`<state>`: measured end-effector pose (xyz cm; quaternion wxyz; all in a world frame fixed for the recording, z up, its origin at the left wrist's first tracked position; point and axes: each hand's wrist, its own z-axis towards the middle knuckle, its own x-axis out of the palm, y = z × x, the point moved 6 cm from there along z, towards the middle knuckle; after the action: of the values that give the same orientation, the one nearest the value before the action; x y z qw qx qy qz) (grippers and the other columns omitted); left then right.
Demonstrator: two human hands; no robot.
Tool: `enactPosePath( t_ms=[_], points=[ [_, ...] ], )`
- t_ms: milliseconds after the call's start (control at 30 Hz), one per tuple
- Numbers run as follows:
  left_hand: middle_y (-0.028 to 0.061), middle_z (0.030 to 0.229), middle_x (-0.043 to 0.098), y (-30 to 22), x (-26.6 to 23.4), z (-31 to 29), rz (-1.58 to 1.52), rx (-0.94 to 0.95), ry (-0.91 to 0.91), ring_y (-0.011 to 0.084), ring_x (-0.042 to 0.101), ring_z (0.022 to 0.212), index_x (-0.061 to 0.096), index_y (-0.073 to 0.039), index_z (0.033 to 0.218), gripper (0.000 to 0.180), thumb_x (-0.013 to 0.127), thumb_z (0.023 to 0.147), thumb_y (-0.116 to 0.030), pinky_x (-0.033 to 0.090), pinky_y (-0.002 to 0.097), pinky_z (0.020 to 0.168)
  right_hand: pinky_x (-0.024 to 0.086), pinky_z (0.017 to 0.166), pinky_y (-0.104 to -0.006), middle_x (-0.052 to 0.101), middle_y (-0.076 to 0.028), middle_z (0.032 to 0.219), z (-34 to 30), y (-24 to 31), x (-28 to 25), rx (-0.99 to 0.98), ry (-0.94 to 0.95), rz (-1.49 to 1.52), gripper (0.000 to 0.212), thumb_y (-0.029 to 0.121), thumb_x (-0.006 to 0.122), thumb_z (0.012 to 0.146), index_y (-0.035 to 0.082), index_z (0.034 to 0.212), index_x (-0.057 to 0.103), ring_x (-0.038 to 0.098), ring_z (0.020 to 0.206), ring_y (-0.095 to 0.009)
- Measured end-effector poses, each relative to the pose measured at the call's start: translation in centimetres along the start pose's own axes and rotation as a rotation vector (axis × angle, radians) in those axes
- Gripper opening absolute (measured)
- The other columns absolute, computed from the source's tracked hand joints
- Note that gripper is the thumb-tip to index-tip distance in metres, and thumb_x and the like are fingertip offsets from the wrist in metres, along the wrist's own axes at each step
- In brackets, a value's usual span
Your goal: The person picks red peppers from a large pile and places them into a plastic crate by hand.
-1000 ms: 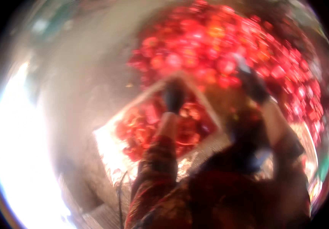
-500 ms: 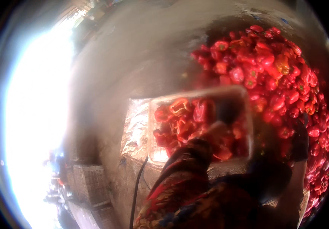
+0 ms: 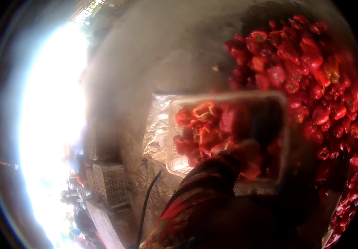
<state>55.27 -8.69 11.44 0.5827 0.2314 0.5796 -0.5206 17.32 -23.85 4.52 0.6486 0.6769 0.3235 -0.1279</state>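
Note:
My left hand [image 3: 266, 122], in what looks like a dark glove, reaches into a pale plastic crate [image 3: 171, 145]. The wrist is bare above a patterned red and brown sleeve [image 3: 204, 178]. Blur and shadow hide the fingers and anything in them. Cut, hollow red bell peppers [image 3: 208, 135] lie in the crate's left part, beside the hand. On the right, a dark shape at the near edge of a large heap of red bell peppers [image 3: 307, 74] appears to be my right hand [image 3: 339, 172]. Deep shadow conceals its fingers and any grip.
The crate rests over a crinkled shiny sheet [image 3: 156, 128]. A dark cable or rod [image 3: 148, 203] rises near the sleeve. Slatted crates [image 3: 110, 184] stand at the lower left, near a glaring bright opening [image 3: 50, 116]. Grey floor [image 3: 145, 54] lies beyond.
The view has shifted, so the crate and heap sit farther right in the picture. My left hand stays in the crate. My right hand and forearm are now darker and harder to make out.

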Motion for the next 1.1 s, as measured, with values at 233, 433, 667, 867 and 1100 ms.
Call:
enactPosePath(
  t_ms=[233, 433, 667, 867, 1100],
  points=[
    [0.0193, 0.143, 0.043, 1.3, 5.0, -1.4, 0.172, 0.101, 0.045, 0.0374, 0.051, 0.121, 0.041, -0.012, 0.142, 0.054, 0.05, 0.092, -0.028, 0.043, 0.05, 0.097, 0.039, 0.095, -0.0309, 0.063, -0.005, 0.118, -2.8, 3.0, -3.2, -0.118, -0.029, -0.115, 0.041, 0.016, 0.056, 0.089, 0.004, 0.128, 0.055, 0.053, 0.112, -0.018],
    [0.0202, 0.146, 0.04, -0.3, 3.5, -2.0, 0.279, 0.042, 0.133, 0.038, 0.049, 0.125, 0.039, -0.011, 0.144, 0.055, 0.049, 0.092, -0.027, 0.042, 0.0505, 0.1, 0.038, 0.102, -0.0336, 0.064, -0.006, 0.118, -11.8, -0.5, -14.2, -0.095, -0.205, -0.316, 0.042, 0.017, 0.058, 0.087, 0.003, 0.126, 0.056, 0.052, 0.118, -0.021],
    [0.0234, 0.142, 0.045, 9.1, 8.0, 2.9, 0.289, 0.543, 0.08, 0.0387, 0.05, 0.124, 0.039, -0.003, 0.143, 0.056, 0.052, 0.093, -0.024, 0.044, 0.0451, 0.101, 0.04, 0.1, -0.0301, 0.065, -0.006, 0.118, -33.4, -15.1, -21.0, 0.199, -0.174, -1.251, 0.037, 0.023, 0.059, 0.09, 0.007, 0.124, 0.057, 0.059, 0.11, -0.018],
    [0.0192, 0.127, 0.059, -12.9, 5.1, 2.3, -0.685, 0.003, 0.404, 0.0264, 0.055, 0.118, 0.035, -0.002, 0.145, 0.061, 0.057, 0.094, -0.026, 0.045, 0.0366, 0.095, 0.051, 0.078, -0.0267, 0.068, -0.009, 0.103, -45.5, -23.6, -17.7, 0.555, -0.782, 0.52, 0.034, 0.028, 0.057, 0.095, 0.001, 0.114, 0.06, 0.061, 0.089, -0.017],
    [0.0235, 0.154, 0.02, -16.3, 22.2, 6.6, -0.707, 0.169, 0.29, 0.0314, 0.034, 0.137, 0.011, -0.002, 0.152, 0.101, 0.075, 0.08, -0.029, 0.033, 0.0386, 0.111, 0.041, 0.053, -0.0214, 0.061, -0.007, 0.096, -42.8, -21.2, -14.8, 0.529, -0.526, 0.691, 0.042, 0.016, 0.048, 0.099, 0.001, 0.138, 0.044, 0.047, 0.062, -0.009]
  ],
)
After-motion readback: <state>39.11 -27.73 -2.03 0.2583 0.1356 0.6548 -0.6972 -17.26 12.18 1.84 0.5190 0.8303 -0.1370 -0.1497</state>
